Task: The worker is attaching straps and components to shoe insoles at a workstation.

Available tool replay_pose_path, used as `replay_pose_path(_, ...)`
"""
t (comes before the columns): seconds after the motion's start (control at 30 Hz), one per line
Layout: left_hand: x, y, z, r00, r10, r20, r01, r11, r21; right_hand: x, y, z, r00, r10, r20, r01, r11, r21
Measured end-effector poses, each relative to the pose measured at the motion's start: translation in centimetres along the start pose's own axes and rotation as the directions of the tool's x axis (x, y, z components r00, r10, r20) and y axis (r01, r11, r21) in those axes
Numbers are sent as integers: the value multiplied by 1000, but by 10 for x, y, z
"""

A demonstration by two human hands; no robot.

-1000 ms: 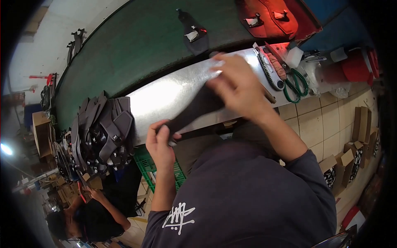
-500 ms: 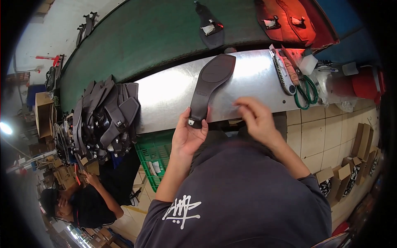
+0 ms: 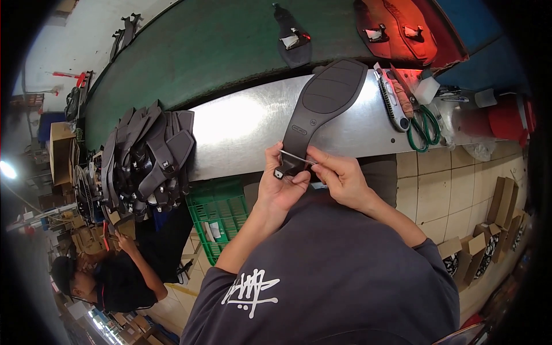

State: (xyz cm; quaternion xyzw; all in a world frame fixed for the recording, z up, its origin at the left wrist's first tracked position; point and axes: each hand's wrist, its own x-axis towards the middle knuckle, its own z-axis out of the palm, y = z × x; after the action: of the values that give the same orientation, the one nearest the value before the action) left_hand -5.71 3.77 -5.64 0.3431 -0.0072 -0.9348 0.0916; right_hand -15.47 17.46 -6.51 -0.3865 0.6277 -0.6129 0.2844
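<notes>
Green belting (image 3: pixel 201 69) runs along the far side of the station, with a bare metal bench (image 3: pixel 241 123) in front of it. A heap of dark soles (image 3: pixel 146 158) stands at the bench's left end. On the belt lie a single dark sole (image 3: pixel 296 52) with a white patch and, to its right, a pair of soles (image 3: pixel 368 23) under red light. At the bench's right are a cutter knife (image 3: pixel 391 100), green-handled scissors (image 3: pixel 424 129) and a white block (image 3: pixel 426 91), with a red container (image 3: pixel 509 115) beyond; these crowd that side, just beside the broad end of the piece in hand. Below the bench sits a green crate (image 3: pixel 218 221); a co-worker (image 3: pixel 109 287) is seated at lower left.

Item under inspection: one dark shoe sole (image 3: pixel 330 92), raised before me, its broad end pointing away and to the right, overlapping the belt's near edge in view. My left hand (image 3: pixel 279 187) is closed around its narrow end, beside a small pale-faced fitting (image 3: pixel 279 173). My right hand (image 3: pixel 342 178) pinches a thin metal rod (image 3: pixel 296 156) between thumb and fingers, laid crosswise over the narrow part, its tip by my left thumb. Whether rod and sole touch, I cannot tell.
</notes>
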Motion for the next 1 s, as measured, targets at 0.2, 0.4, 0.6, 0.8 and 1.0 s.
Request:
replay_pose_path(0.2, 1, -2, 1, 967, 240, -89, -222, 959, 175, 6, 6, -6, 956, 272, 110, -293, 887, 356)
replay_pose_path(0.4, 1, 6, 8, 758, 648, 69, -587, 633, 505, 13, -22, -5, 763, 424, 487, -606, 732, 313)
replay_pose_path(0.6, 9, 7, 0, 596, 782, 182, -693, 386, 609, 8, -17, 15, 772, 465, 434, -633, 629, 451)
replay_pose_path(0.8, 9, 11, -6, 660, 737, 148, -653, 466, 597, 15, -12, 0, 764, 477, 433, -640, 485, 595)
replay_pose_path(1.0, -4, 9, 13, 690, 722, 42, -620, 561, 548, 8, -19, 11, 992, 86, 91, -78, 993, -88)
